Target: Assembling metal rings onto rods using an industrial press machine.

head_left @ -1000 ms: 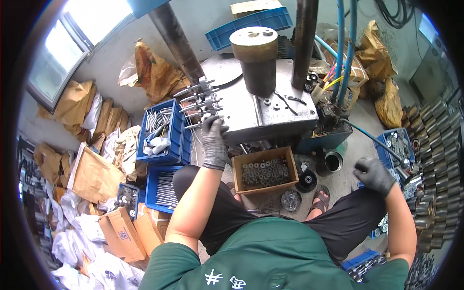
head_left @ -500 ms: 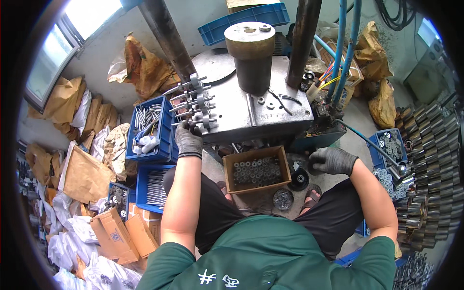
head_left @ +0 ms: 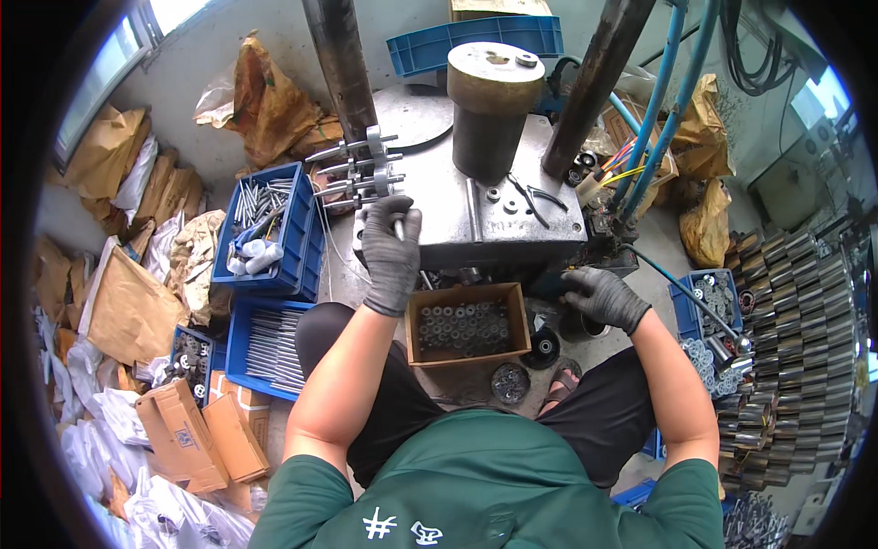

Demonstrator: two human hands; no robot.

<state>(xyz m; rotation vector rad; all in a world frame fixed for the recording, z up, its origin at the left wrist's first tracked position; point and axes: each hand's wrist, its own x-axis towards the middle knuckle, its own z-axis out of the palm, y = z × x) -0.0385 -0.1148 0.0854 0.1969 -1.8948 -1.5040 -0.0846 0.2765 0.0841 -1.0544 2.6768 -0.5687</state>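
Observation:
My left hand (head_left: pixel 391 256), in a dark grey glove, is raised at the near left corner of the steel press table (head_left: pixel 430 206). Its fingers are closed around a small metal shaft (head_left: pixel 400 229), whose end shows between them. Just beyond that hand stands a row of shafts with round metal discs (head_left: pixel 370 169) along the table's left edge. My right hand (head_left: pixel 608 300), gloved too, hovers off the table's front right, above a dark round container (head_left: pixel 581 325). Its fingers are loosely bent and apart, and I see nothing in them.
A cardboard box of metal rings (head_left: pixel 468 357) stands between my feet. Pliers (head_left: pixel 540 199) lie on the table beside a thick steel column (head_left: pixel 494 119). Blue bins of shafts (head_left: pixel 311 229) sit at the left. Stacked metal tubes (head_left: pixel 796 339) line the right, and blue hoses (head_left: pixel 663 110) hang nearby.
My left hand has come away from the near end of the row, moving right with a shaft in it. My right hand has shifted slightly left. The whole view has turned a little.

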